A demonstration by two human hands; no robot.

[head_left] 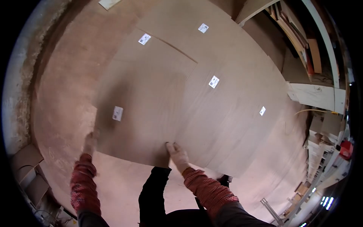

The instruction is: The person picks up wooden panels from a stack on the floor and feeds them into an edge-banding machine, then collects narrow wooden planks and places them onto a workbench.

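A large brown board (147,94) with a white label (117,113) lies before me, its surface slightly blurred. At its near left corner, my left hand (90,143) is closed on the edge, smeared by motion. My right hand (178,154) grips the near right corner, with the fingers on top and part of the hand hidden by the board's edge. Under and beside this piece spread other brown boards (230,117), each of similar colour. They carry more white labels, one of them in the middle (214,81).
Reddish-brown floor (68,83) surrounds the boards. A worn pale wall (17,75) runs along the left. A wooden rack (298,38) with offcuts stands at upper right. Boxes (28,162) sit at lower left, and a red object (346,150) is at far right.
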